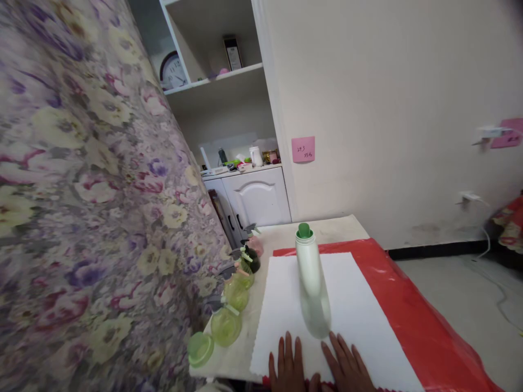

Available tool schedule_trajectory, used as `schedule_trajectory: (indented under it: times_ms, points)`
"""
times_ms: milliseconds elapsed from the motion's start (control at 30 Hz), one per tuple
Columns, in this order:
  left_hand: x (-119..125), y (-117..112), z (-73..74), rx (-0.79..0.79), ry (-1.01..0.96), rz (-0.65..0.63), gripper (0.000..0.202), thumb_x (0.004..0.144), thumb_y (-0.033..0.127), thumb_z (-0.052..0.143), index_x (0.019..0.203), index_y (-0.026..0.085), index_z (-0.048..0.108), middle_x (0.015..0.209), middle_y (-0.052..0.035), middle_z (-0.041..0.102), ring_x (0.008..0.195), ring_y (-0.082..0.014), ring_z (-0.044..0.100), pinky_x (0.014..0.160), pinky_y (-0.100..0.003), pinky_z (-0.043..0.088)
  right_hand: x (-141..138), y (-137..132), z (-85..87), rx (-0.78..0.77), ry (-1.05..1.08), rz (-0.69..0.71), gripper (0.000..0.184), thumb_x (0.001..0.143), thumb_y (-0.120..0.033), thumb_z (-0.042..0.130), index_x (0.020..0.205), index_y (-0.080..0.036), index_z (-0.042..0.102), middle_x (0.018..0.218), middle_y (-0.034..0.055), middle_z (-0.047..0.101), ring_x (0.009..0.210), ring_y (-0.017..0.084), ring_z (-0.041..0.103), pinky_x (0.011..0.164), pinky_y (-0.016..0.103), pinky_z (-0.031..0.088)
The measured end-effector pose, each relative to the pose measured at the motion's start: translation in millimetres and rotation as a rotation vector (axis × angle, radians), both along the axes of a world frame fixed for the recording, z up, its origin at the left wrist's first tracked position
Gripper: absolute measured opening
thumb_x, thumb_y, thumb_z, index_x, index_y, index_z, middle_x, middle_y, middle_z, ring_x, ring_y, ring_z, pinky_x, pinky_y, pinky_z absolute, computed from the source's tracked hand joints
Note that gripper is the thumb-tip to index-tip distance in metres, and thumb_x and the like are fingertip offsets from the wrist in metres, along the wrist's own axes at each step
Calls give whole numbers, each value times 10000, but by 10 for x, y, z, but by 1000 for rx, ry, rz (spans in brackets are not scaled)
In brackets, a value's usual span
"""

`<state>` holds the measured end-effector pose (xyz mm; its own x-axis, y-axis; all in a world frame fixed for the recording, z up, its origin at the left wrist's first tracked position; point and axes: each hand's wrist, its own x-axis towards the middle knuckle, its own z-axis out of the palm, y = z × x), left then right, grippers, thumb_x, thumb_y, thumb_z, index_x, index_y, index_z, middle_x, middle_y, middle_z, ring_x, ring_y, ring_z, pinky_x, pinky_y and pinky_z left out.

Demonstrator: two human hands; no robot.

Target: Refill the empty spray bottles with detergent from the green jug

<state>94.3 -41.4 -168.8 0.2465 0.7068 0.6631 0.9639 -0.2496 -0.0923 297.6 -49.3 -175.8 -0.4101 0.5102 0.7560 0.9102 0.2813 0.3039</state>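
Note:
My left hand (288, 363) lies flat on the white sheet (278, 305), fingers spread, holding nothing. Beside it, my right hand (346, 363) also rests on the sheet with its fingers apart. Just beyond my fingertips a pale green bottle (311, 283) stands upright. Its neck shows screw threads, and a green spout sits in the mouth. At the table's left front corner is a small green cap or cup (200, 349). Neither hand appears to grip the bottle.
Several spray bottles (226, 325) line the table's left edge, next to a floral curtain (102, 218). A red plastic sheet (408, 294) lies under the white one and hangs over the right edge. Behind stand a shelf cabinet (261, 198) and a wall with a pink note (303, 149).

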Motion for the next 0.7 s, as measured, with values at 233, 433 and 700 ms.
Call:
schedule_trajectory:
  times_ms: [233, 433, 700]
  points:
    - [-5, 32, -50, 30, 2, 9, 896, 756, 355, 566, 1515, 245, 103, 1354, -121, 580, 1209, -352, 533, 1000, -572, 320, 2, 52, -10, 80, -35, -4, 588, 865, -616, 420, 1258, -225, 615, 1159, 106, 709, 1052, 283, 625, 861, 398, 410]
    - [0, 23, -26, 30, -2, 14, 908, 766, 366, 565, 1514, 249, 65, 1353, -114, 582, 1207, -345, 538, 1002, -559, 329, -11, 43, -10, 75, -33, -16, 556, 867, -587, 431, 1255, -233, 616, 1170, 103, 703, 1064, 287, 621, 866, 405, 407]
    - [3, 20, -22, 25, 12, 17, 895, 768, 344, 560, 1514, 244, 76, 1351, -120, 582, 1206, -346, 538, 1000, -561, 328, -4, 35, 27, 64, -18, 2, 580, 855, -606, 442, 1258, -226, 614, 1156, 103, 709, 1063, 279, 621, 870, 393, 396]
